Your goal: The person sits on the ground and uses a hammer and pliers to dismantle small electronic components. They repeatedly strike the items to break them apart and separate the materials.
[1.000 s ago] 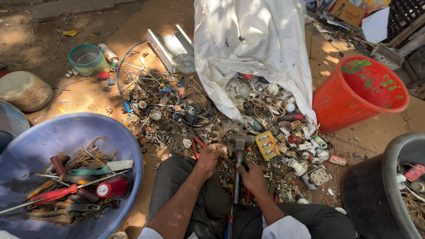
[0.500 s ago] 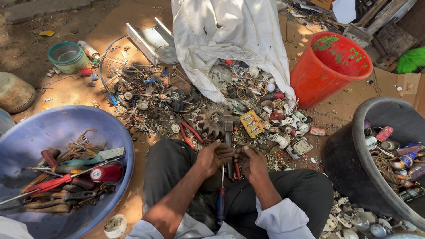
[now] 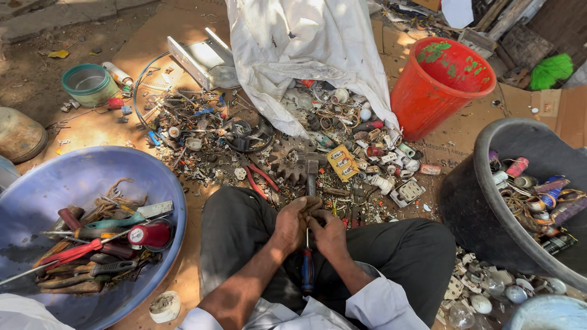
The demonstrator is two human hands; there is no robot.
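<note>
My left hand (image 3: pixel 292 223) and my right hand (image 3: pixel 331 233) are pressed together over my lap, fingers closed around a small scrap piece that they mostly hide. A screwdriver (image 3: pixel 307 269) with a blue and red handle hangs down from between them, its shaft running up into the grip. Which hand pinches the shaft is unclear. Just beyond the hands a hammer (image 3: pixel 311 168) lies on the ground beside a rusty gear (image 3: pixel 288 161). Red-handled pliers (image 3: pixel 262 177) lie left of it.
A scrap pile (image 3: pixel 342 140) spills from a white sack (image 3: pixel 306 49). A red bucket (image 3: pixel 441 85) stands at the right, with a black tub (image 3: pixel 471 201) of parts nearer. A blue basin (image 3: pixel 92 177) of hand tools sits at the left, and a teal tin (image 3: pixel 85 82) beyond it.
My hands have drawn back from the hammer toward my lap, still closed together, and the screwdriver handle now hangs lower. The view has swung right, bringing in the black tub.
</note>
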